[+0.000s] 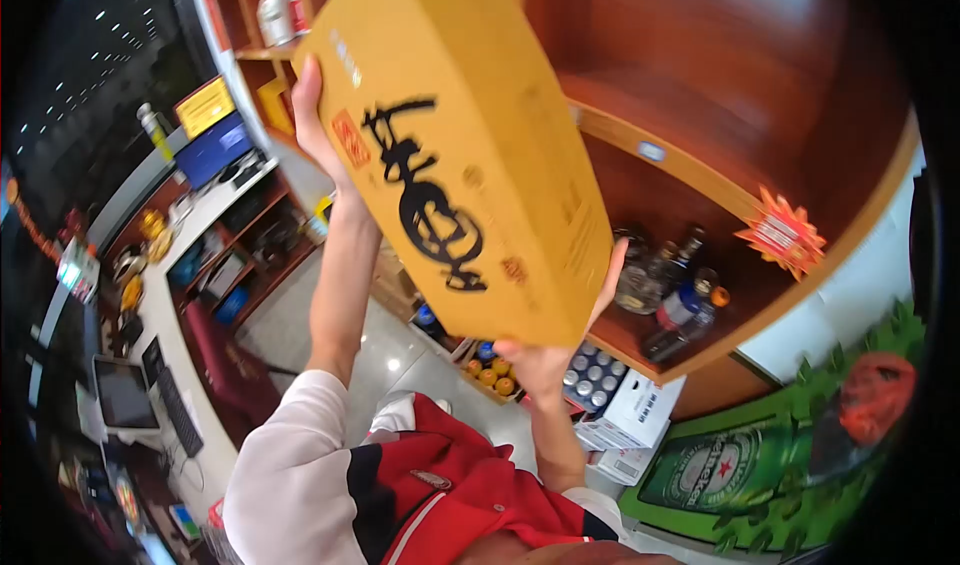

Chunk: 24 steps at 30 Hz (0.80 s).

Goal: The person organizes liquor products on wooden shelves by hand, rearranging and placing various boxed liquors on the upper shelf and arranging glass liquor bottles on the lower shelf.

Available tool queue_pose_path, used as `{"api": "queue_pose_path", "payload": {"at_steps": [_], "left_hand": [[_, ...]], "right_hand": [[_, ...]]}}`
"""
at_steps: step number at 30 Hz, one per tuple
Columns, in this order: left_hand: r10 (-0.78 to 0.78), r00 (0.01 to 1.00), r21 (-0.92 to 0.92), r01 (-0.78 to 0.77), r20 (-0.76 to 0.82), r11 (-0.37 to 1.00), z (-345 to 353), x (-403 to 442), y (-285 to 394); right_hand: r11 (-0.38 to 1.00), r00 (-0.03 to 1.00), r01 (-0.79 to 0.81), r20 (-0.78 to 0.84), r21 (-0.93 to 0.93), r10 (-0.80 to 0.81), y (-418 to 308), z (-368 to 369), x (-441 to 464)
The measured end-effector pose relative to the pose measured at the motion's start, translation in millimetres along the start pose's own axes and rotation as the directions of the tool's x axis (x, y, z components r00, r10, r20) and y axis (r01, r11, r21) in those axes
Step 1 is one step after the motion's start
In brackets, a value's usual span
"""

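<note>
A large yellow cardboard box [500,195] with black brush-style characters and small red marks is held up in front of me, tilted. My left hand [320,135] grips its left edge, with most fingers hidden behind the box. Around the lower right corner my right hand [550,360] is wrapped, thumb on the near face and a finger showing along the side. Behind the box is a wooden shelf unit [700,160], its upper compartment blurred. Several glass bottles [685,315] stand in the compartment to the right of my right hand.
An orange starburst sign [782,233] hangs on the shelf edge. Below are a pack of cans [592,377], a white carton [640,410] and a green Heineken display [715,470]. To the left runs a white counter [165,315] with a keyboard [175,410] and a dark red chair [225,365].
</note>
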<state>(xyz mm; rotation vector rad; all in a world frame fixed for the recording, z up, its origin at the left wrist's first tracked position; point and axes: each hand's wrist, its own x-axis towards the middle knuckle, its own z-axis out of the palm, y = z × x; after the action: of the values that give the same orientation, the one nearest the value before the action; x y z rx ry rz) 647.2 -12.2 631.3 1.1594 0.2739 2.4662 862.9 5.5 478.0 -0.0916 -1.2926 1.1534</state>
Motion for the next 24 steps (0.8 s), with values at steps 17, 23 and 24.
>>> {"api": "queue_pose_path", "payload": {"at_steps": [17,23,24], "left_hand": [[-0.039,0.616,0.244,0.369,-0.787,0.897,-433.3,-152.7,231.6],[0.101,0.517,0.266,0.255,-0.85,0.93,-521.7,-136.2,310.0],[0.045,0.573,0.198,0.208,-0.819,0.958,-534.7,-133.1,320.9]], "right_hand": [[0.595,0.577,-0.794,0.46,0.123,0.675,233.0,246.5,-197.1],[0.539,0.453,-0.842,0.533,-0.007,0.715,302.2,371.2,-204.0],[0.527,0.44,-0.85,0.556,0.004,0.705,311.4,384.2,-204.7]]}}
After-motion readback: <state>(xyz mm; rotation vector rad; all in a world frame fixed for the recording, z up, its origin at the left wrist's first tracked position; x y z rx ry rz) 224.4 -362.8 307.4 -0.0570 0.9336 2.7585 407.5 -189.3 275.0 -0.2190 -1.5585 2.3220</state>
